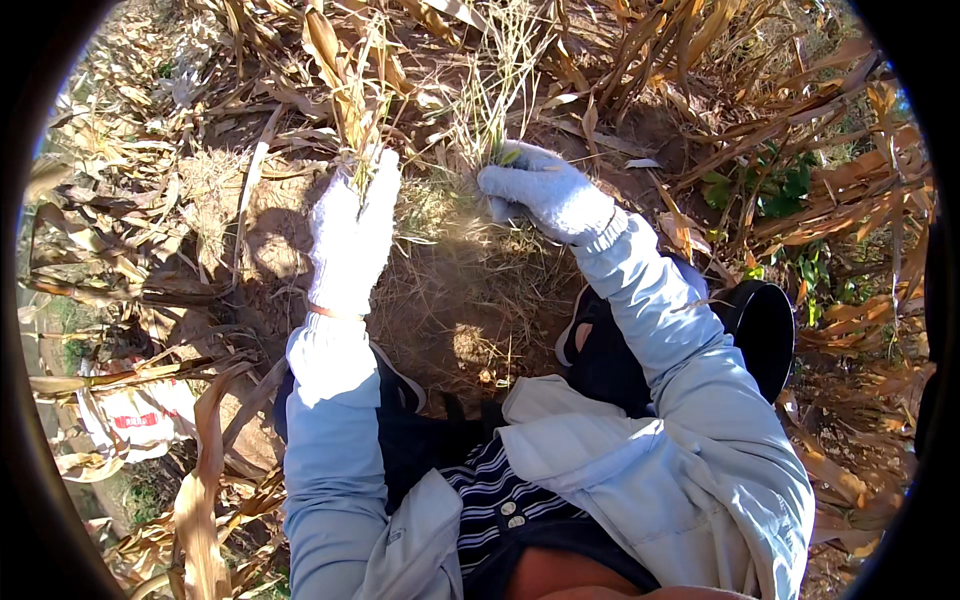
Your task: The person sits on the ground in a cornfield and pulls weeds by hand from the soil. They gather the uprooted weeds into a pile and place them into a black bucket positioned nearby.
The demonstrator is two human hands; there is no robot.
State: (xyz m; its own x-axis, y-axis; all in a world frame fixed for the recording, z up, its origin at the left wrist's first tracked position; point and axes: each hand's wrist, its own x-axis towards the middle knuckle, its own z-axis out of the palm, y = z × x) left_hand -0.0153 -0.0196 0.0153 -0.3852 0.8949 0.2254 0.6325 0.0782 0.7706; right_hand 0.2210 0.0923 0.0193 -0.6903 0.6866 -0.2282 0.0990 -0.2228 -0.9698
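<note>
Both of my hands wear white knitted gloves. My left hand (352,235) is closed round the base of dry, straw-coloured stalks (362,120), which rise between thumb and fingers; bright sun washes out some of its detail. A little to the right, my right hand (548,192) grips a tuft of thin, pale green grass (497,100) low on its stems, fingers curled in. Between the two hands lies a patch of flattened, dry grass (440,210) over brown soil (450,270).
A black bucket (765,335) stands beside my right forearm. Dry corn stalks and leaves (840,200) crowd the right side, with green leafy plants (775,185) among them. A white bag with red print (140,415) lies at the left. Long dry leaves (205,490) stick up near my left arm.
</note>
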